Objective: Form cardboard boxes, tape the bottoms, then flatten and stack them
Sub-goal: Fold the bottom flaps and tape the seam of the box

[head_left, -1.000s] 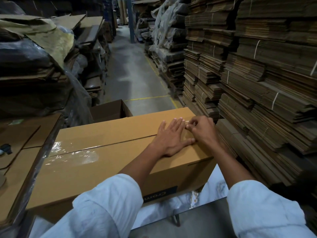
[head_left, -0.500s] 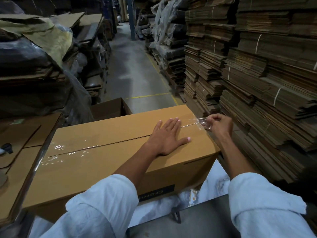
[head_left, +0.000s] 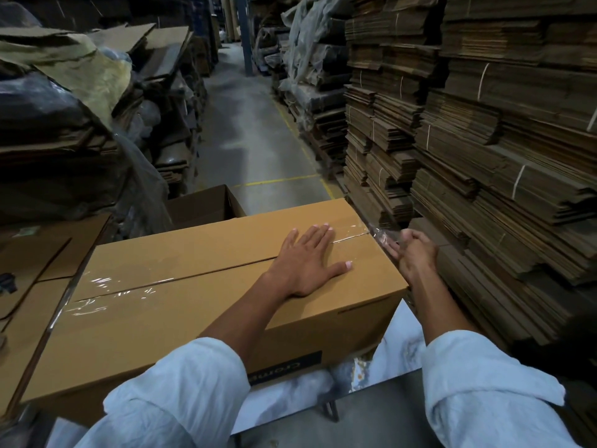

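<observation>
Box: matt brown corrugated cardboard. Tape: clear glossy plastic, wrinkled. Sleeves: pale cloth.

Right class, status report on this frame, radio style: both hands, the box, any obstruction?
Left hand flat on box. Right hand pressing clear tape over the far end edge. Seam taped. Cardboard stacks close on the right.

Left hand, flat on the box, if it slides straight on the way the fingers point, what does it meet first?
The left hand would first meet the clear tape on the box, just past its fingertips, then the box's far edge.
</observation>
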### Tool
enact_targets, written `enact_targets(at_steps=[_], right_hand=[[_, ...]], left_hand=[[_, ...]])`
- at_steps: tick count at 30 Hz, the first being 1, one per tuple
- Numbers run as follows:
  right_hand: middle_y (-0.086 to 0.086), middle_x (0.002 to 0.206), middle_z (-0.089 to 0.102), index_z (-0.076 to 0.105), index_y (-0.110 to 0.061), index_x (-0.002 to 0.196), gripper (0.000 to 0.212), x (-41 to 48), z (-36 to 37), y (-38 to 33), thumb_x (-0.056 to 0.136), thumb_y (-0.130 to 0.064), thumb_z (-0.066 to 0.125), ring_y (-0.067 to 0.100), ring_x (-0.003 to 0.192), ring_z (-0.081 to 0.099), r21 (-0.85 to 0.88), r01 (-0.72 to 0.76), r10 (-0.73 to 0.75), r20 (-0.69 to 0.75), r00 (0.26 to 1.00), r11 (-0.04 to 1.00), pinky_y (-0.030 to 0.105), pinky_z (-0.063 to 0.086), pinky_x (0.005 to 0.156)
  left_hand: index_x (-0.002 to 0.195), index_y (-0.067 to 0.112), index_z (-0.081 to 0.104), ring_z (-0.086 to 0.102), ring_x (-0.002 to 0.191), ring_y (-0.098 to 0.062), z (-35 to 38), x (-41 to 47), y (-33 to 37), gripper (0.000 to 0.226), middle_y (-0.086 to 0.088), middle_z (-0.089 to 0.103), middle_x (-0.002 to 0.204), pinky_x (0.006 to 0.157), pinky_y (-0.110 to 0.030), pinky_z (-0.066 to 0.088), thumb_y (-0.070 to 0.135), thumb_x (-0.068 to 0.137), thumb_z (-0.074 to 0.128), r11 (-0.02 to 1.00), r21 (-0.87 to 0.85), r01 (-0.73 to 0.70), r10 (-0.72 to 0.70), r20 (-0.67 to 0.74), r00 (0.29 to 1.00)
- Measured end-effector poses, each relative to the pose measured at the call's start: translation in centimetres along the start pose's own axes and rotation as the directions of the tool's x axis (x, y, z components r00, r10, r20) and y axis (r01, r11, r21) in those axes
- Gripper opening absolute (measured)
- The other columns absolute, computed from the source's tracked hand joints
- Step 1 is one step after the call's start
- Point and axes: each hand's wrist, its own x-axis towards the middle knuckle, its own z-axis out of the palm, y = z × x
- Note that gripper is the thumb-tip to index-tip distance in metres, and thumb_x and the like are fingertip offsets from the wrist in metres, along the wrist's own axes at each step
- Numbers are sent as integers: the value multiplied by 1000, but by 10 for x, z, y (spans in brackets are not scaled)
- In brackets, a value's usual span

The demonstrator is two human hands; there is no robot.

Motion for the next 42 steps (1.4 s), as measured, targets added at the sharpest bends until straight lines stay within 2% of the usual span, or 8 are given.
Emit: enact_targets(at_steps=[14,16,19,22,30,34,38,42], right_hand=[[7,118,63,60,-14,124,32,14,-27,-30,106,-36,45,28,106,62,-255,51,-81,-109,991,966,46,53,98],[1,113,63,62,-23,111,14,7,-19,-29,102,-27,52,24,109,62,-577,268,-408,-125,905,772,43,53,95],[-14,98,55,63,-22,104,11,-20,10,-21,99,-22,54,19,106,56,-771,599,-659,337,673,218,44,49,94],[-4,99,65,70,-17,101,12,-46,53,-4,98,-18,58,19,98,59,-644,763,-435,705,560,-61,47,50,91],[-4,123,66,66,-27,116,38,-125,94,35,97,-56,50,20,114,50,-553,776,-51,822,566,-302,46,36,100],[-11,149,45,49,-38,136,86,-199,106,71,72,-93,38,16,139,32,-281,921,302,884,358,-269,52,15,117],[-16,137,57,59,-42,127,43,-206,116,91,91,-63,49,16,133,41,-84,910,222,957,188,-405,53,15,117],[-17,139,56,60,-41,133,54,-193,125,67,90,-71,46,12,119,42,-199,874,268,901,341,-443,41,32,101]], left_hand=[[163,23,9,-2,157,-12,-1,-2,1,95,6,2,171,126,-47,-1,83,90,17,1000,-20,-15,15,-32,999],[161,22,19,6,156,-14,-2,-3,0,90,4,12,170,127,-47,3,80,92,23,998,-60,-24,19,-77,997],[150,20,44,30,149,-20,-4,-3,-5,64,-3,39,159,124,-44,20,61,100,41,989,-124,-79,51,-209,976],[139,17,56,47,135,-23,-16,-6,-13,47,-4,56,145,114,-40,36,45,101,52,977,-188,-96,43,-268,963],[139,24,52,51,133,-27,-53,-66,-151,74,-6,56,146,108,-49,39,75,90,31,937,-97,337,-349,-162,923],[138,25,54,50,135,-28,-69,-112,-229,85,-8,56,146,111,-56,31,86,85,27,820,-11,572,-572,-60,818],[139,24,54,51,134,-32,-87,-148,-262,83,-11,56,146,107,-52,37,84,88,28,783,37,621,-620,-47,784],[137,22,55,54,129,-34,-95,-164,-261,76,-13,59,141,97,-46,44,79,91,35,799,34,600,-599,-46,800]])
